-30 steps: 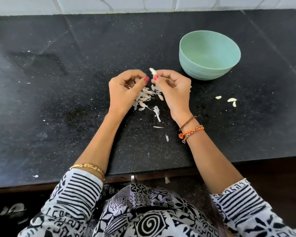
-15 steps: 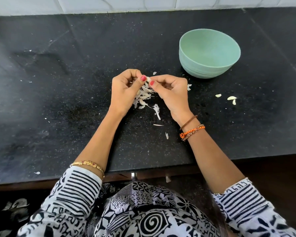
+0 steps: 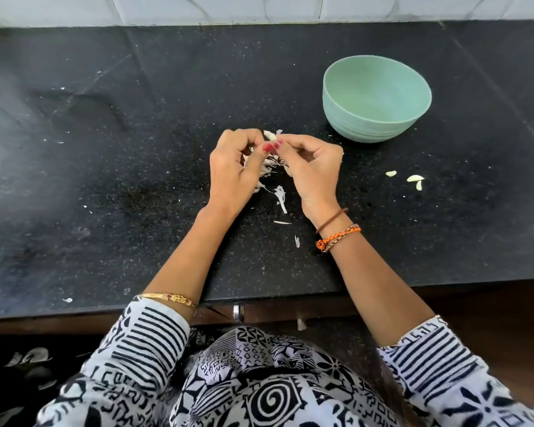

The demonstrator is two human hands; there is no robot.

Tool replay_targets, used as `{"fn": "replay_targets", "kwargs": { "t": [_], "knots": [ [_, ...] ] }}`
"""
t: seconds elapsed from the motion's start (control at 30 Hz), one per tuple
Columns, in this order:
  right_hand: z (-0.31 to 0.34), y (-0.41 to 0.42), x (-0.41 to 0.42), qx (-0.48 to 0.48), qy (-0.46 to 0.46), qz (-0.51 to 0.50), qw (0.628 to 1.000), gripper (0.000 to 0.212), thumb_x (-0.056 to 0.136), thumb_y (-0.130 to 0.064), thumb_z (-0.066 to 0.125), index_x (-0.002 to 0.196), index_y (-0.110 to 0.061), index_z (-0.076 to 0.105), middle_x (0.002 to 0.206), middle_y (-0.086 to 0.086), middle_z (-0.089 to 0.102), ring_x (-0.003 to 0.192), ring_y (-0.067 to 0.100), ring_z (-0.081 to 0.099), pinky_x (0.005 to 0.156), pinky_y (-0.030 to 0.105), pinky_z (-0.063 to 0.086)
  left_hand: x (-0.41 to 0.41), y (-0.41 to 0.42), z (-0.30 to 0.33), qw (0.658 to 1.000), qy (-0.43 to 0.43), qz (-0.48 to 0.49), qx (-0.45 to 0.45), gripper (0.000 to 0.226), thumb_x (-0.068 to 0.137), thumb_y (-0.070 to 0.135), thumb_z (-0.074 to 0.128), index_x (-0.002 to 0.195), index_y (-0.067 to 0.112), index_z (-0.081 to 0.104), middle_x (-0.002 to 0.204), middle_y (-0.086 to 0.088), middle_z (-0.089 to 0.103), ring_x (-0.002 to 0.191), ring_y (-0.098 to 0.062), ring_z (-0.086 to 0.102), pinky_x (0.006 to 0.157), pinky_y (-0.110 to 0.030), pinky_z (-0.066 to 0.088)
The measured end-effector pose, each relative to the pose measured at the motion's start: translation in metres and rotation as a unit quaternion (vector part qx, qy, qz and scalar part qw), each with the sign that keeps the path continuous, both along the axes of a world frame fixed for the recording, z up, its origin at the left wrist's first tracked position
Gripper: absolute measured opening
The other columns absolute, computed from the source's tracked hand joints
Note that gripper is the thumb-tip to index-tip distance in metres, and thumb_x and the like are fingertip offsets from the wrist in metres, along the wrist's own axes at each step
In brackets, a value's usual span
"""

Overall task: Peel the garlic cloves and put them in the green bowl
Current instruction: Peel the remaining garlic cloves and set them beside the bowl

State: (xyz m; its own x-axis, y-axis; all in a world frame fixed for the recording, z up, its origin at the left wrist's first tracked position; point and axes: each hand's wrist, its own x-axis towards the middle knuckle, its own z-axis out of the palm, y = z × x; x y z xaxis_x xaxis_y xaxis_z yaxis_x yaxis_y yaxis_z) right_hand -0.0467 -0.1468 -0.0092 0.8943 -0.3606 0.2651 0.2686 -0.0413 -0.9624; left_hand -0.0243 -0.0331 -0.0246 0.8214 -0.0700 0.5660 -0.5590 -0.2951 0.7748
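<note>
Both hands have lifted slightly, and now the left hand (image 3: 235, 167) and right hand (image 3: 312, 167) pinch one garlic clove (image 3: 270, 135) between thumbs and fingertips, stripping skin above the peel pile (image 3: 270, 167) on the counter (image 3: 136, 149), near the green bowl (image 3: 376, 100).

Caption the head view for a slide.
Both hands, left hand and right hand, pinch a white garlic clove beside an empty pale-green round bowl.

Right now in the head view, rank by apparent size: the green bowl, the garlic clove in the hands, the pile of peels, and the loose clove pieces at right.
1. green bowl
2. pile of peels, partly hidden by the hands
3. garlic clove and each of the loose clove pieces: alike, unranked
</note>
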Motion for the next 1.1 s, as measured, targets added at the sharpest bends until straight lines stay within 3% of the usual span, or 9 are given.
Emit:
{"fn": "replay_targets", "kwargs": {
  "t": [0.2, 0.33, 0.43, 0.5, 0.6, 0.67, 0.8, 0.93, 1.1],
  "knots": [
    [0.0, -0.006, 0.007, 0.066, 0.031, -0.033, 0.997, 0.011, 0.08, 0.006, 0.063, 0.088, 0.003, 0.07, 0.065, -0.008, 0.066, 0.066, -0.001, 0.063, 0.067, 0.014, 0.048, -0.003, 0.003, 0.0, 0.999, -0.032, -0.014, -0.015, 0.025, 0.092, 0.023, 0.037, 0.069, 0.018, 0.046, 0.065, 0.017, 0.044, 0.064, -0.011, 0.038, 0.062, -0.027, 0.035],
    [-0.005, -0.01, 0.008, -0.06, 0.017, -0.019, 0.998, 0.013, 0.085, -0.003, 0.06, 0.092, -0.001, 0.071, 0.07, -0.007, 0.066, 0.068, -0.002, 0.061, 0.069, 0.014, 0.048, 0.003, 0.005, 0.003, 0.999, 0.013, 0.049, -0.012, 0.047, 0.09, 0.029, 0.044, 0.053, 0.002, 0.042, 0.048, -0.008, 0.042, 0.054, -0.014, 0.035, 0.055, -0.033, 0.033],
    [-0.01, -0.006, 0.006, -0.145, -0.005, -0.013, 0.989, 0.019, 0.088, -0.012, 0.057, 0.098, -0.003, 0.07, 0.081, -0.005, 0.067, 0.074, 0.001, 0.062, 0.07, 0.017, 0.048, 0.009, 0.007, 0.003, 0.999, 0.027, 0.042, -0.016, 0.014, 0.084, 0.031, 0.059, 0.083, 0.019, 0.066, 0.063, 0.02, 0.059, 0.064, -0.004, 0.048, 0.063, -0.026, 0.042],
    [-0.012, -0.007, 0.007, -0.19, -0.009, -0.022, 0.981, 0.022, 0.088, -0.018, 0.054, 0.095, -0.005, 0.071, 0.081, -0.005, 0.067, 0.07, 0.001, 0.058, 0.064, 0.017, 0.043, 0.009, 0.007, 0.004, 0.999, 0.041, 0.02, -0.021, 0.016, 0.081, 0.032, 0.06, 0.096, 0.025, 0.064, 0.071, 0.025, 0.06, 0.07, -0.001, 0.05, 0.063, -0.018, 0.04],
    [-0.013, -0.009, 0.007, -0.236, -0.008, -0.035, 0.971, 0.022, 0.088, -0.019, 0.052, 0.087, -0.008, 0.071, 0.076, -0.005, 0.066, 0.07, 0.014, 0.06, 0.062, 0.027, 0.043, 0.008, 0.008, 0.003, 0.999, 0.037, 0.0, -0.007, 0.011, 0.083, 0.025, 0.061, 0.093, 0.024, 0.065, 0.082, 0.021, 0.061, 0.074, 0.001, 0.051, 0.064, -0.012, 0.037],
    [-0.013, -0.01, 0.006, -0.256, -0.014, -0.051, 0.965, 0.019, 0.088, -0.017, 0.054, 0.086, -0.009, 0.071, 0.076, -0.002, 0.069, 0.073, 0.018, 0.059, 0.067, 0.021, 0.042, 0.007, 0.01, 0.003, 0.999, 0.036, -0.012, 0.0, 0.009, 0.084, 0.02, 0.061, 0.09, 0.023, 0.066, 0.08, 0.019, 0.061, 0.074, 0.0, 0.051, 0.065, -0.014, 0.037],
    [-0.013, -0.01, 0.005, -0.276, -0.03, -0.076, 0.958, 0.017, 0.087, -0.014, 0.056, 0.084, -0.009, 0.072, 0.073, -0.002, 0.069, 0.073, 0.009, 0.049, 0.064, 0.008, 0.035, 0.007, 0.012, 0.003, 0.997, 0.06, -0.036, -0.017, 0.009, 0.083, 0.025, 0.06, 0.087, 0.023, 0.068, 0.071, 0.017, 0.062, 0.074, -0.004, 0.048, 0.067, -0.023, 0.037],
    [-0.015, -0.011, 0.006, -0.289, -0.046, -0.079, 0.953, 0.016, 0.086, -0.015, 0.058, 0.081, -0.01, 0.072, 0.073, -0.002, 0.069, 0.074, 0.01, 0.051, 0.065, 0.009, 0.036, 0.006, 0.01, 0.004, 0.994, 0.095, -0.043, -0.042, 0.007, 0.078, 0.029, 0.059, 0.078, 0.029, 0.066, 0.065, 0.024, 0.062, 0.071, -0.013, 0.053, 0.068, -0.03, 0.043],
    [-0.014, -0.011, 0.005, -0.279, -0.053, -0.043, 0.958, 0.018, 0.086, -0.016, 0.057, 0.079, -0.01, 0.071, 0.07, -0.007, 0.066, 0.071, 0.007, 0.05, 0.065, 0.012, 0.037, 0.006, 0.007, 0.006, 0.99, 0.125, -0.046, -0.042, 0.013, 0.077, 0.023, 0.055, 0.069, 0.031, 0.06, 0.063, 0.015, 0.057, 0.063, -0.01, 0.045, 0.064, -0.025, 0.038]
  ]
}}
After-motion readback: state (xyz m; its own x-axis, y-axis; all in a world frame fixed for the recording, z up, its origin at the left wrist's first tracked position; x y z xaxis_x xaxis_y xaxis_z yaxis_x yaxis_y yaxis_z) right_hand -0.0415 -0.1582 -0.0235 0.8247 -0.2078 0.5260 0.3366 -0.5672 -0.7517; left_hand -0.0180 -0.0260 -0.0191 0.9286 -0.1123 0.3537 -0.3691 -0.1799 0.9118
